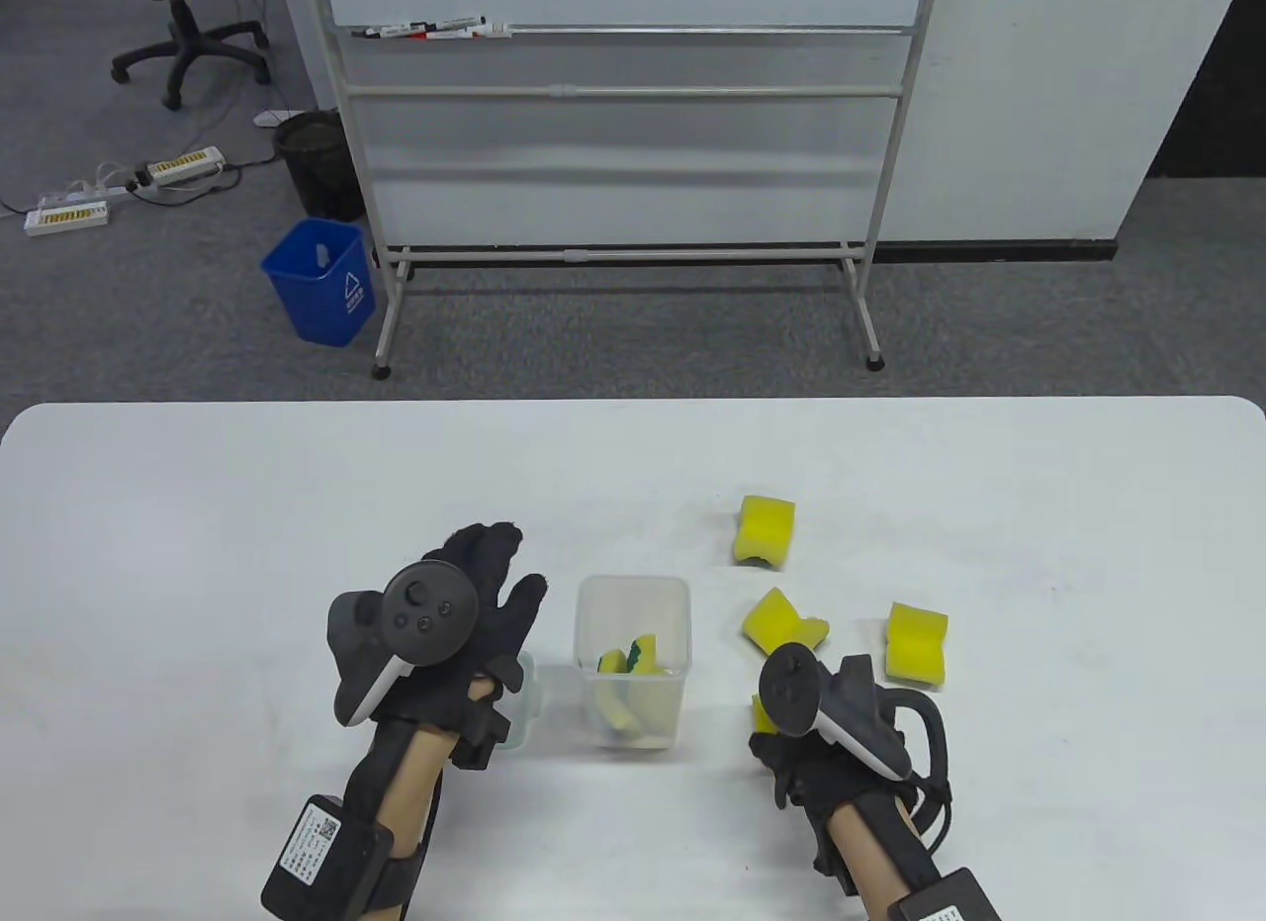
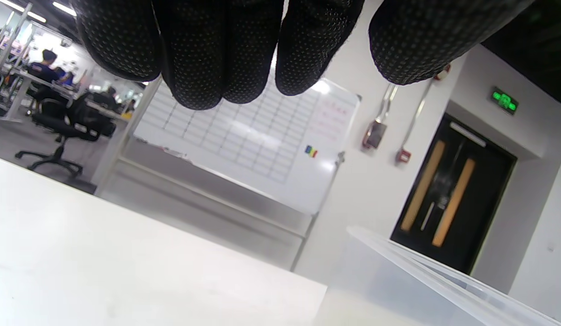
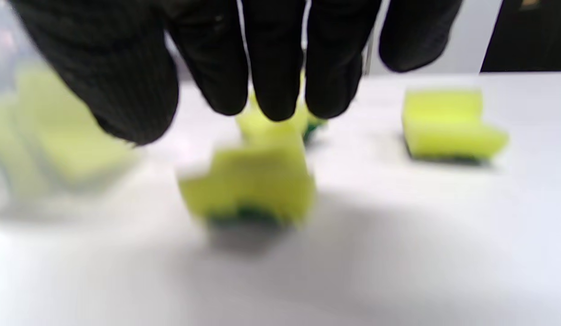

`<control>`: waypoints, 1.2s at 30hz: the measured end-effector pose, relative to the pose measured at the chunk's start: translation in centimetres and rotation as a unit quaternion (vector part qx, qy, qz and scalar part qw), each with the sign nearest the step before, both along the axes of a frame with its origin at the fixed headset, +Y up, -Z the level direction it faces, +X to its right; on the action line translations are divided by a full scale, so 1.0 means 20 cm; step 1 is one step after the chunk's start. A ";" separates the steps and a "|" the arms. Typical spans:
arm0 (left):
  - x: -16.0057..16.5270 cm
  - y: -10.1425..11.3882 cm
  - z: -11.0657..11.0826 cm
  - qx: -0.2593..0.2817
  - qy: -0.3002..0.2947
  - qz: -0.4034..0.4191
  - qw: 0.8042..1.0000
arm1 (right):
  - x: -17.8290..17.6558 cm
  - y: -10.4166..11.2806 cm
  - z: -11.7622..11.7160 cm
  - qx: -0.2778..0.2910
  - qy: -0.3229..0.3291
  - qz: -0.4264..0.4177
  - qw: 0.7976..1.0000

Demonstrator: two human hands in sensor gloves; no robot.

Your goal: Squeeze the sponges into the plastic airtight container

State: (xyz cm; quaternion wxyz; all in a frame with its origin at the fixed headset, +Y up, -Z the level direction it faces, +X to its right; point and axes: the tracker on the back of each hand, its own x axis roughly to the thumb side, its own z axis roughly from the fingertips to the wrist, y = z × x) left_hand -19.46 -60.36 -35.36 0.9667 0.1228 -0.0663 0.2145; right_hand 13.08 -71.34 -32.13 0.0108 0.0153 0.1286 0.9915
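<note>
A clear plastic container (image 1: 633, 604) stands on the white table with a few yellow-green sponges (image 1: 628, 664) pressed inside. My left hand (image 1: 490, 585) hovers just left of it, fingers spread and empty; the left wrist view shows its fingertips (image 2: 217, 54) above the container rim (image 2: 443, 278). My right hand (image 1: 791, 733) is right of the container, over a yellow sponge (image 1: 759, 713). In the blurred right wrist view the fingers (image 3: 271, 59) hang open just above this sponge (image 3: 251, 190), not gripping it. The container (image 3: 45, 136) is a blur at the left.
Three more yellow sponges lie right of the container: one far (image 1: 765, 531), one in the middle (image 1: 784, 621), one at the right (image 1: 917, 644) (image 3: 448, 127). A translucent lid (image 1: 529, 698) lies partly under my left wrist. A whiteboard stand (image 1: 633, 248) is beyond the table.
</note>
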 end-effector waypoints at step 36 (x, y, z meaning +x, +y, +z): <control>0.14 0.14 0.16 0.005 -0.237 0.264 0.935 | -0.26 0.68 0.05 0.299 -0.014 -0.586 0.753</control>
